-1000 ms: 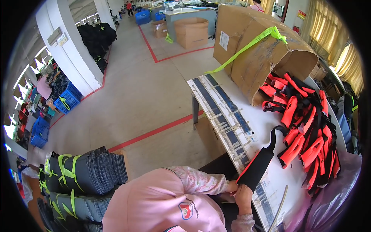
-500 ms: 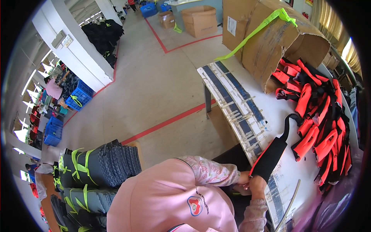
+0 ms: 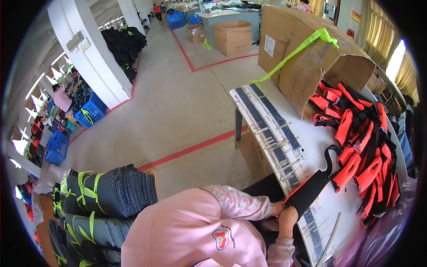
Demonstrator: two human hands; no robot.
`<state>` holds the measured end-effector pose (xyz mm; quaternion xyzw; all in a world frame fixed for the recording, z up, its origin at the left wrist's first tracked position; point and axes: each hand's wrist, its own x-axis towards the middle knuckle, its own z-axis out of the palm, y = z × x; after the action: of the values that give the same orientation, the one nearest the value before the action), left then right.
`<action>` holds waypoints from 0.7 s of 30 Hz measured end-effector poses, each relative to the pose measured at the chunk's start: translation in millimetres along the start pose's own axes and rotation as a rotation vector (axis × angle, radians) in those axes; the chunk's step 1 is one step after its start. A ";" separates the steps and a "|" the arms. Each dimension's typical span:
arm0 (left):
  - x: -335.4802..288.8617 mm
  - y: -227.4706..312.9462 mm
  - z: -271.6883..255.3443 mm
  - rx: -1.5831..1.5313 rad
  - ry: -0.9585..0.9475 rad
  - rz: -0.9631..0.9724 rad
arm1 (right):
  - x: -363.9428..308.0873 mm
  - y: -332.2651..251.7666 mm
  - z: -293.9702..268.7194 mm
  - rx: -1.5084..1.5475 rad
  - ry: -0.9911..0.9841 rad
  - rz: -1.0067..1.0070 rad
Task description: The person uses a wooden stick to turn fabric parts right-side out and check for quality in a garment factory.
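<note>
since before, our view shifted; long black fabric strap (image 3: 311, 189) slants up-right from white table (image 3: 329, 209) edge, both hands — left hand (image 3: 278, 208), right hand (image 3: 288, 218) — clamped on its lower end.

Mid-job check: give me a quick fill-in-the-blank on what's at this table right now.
1. The person in pink grips a long ____ fabric piece at the table edge.
2. The heap of pieces on the table is black and ____.
3. The cardboard box is bound with a ____ strap.
Missing words: black; red; green.
</note>
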<state>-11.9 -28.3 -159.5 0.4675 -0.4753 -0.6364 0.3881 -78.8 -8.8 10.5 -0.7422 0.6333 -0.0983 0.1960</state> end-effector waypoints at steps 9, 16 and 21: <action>-39.7 103.3 -1.9 -0.130 -0.045 -0.194 | 20.1 14.8 -5.3 -0.001 -0.087 0.024; -46.3 86.9 2.6 -0.322 -0.136 -0.222 | -11.4 -11.6 -47.7 -0.029 -0.170 -0.133; -50.1 117.9 4.3 -0.429 -0.194 -0.210 | -34.9 -18.7 -84.8 -0.050 0.447 -0.292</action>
<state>2.9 -9.4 -33.6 0.3580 -0.3135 -0.8012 0.3628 -101.5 13.5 98.5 -0.7901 0.5494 -0.2712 0.0165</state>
